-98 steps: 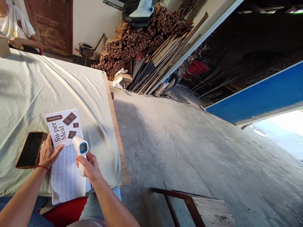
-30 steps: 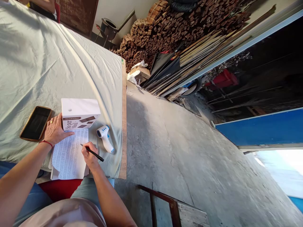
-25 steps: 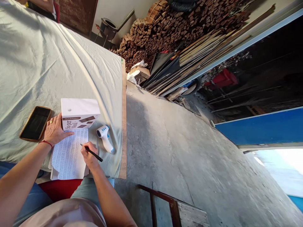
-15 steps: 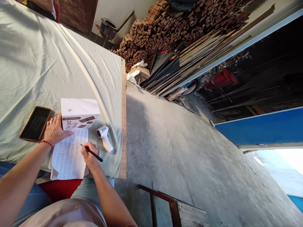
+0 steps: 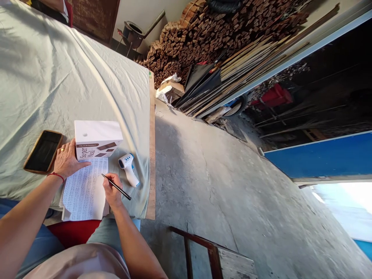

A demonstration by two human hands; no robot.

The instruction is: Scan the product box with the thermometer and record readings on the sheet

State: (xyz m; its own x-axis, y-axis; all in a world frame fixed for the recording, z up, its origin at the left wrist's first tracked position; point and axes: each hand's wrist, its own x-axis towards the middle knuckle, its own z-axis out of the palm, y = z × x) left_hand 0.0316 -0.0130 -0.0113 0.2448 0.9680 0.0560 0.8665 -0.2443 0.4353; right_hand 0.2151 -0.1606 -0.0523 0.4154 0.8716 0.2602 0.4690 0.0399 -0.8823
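Note:
Pinched in my right hand (image 5: 113, 190) is a black pen (image 5: 118, 187), its tip over the right side of a sheet of paper (image 5: 84, 193) dense with handwriting. My left hand (image 5: 66, 159) lies with fingers outstretched, thumb across the top of the sheet and fingers beside a white box (image 5: 99, 135) marked "NutriMotion Super Meal". The box stands over the paper's upper end. Left of that hand is a smartphone (image 5: 43, 151) with a dark screen. A white infrared thermometer (image 5: 128, 169) lies right of the box, near my right hand.
A pale cloth covers the table (image 5: 58, 85), whose wooden edge (image 5: 152, 155) runs along the right. A wooden stool or chair frame (image 5: 203, 244) stands on the concrete floor (image 5: 197, 174). Stacked firewood (image 5: 180, 46) and leaning planks (image 5: 232, 77) line the back. Part of another person (image 5: 55, 6) shows top left.
My right hand has shifted slightly to the right with the pen, whose tip is now a little higher and further right on the sheet. My left hand stays about where it was.

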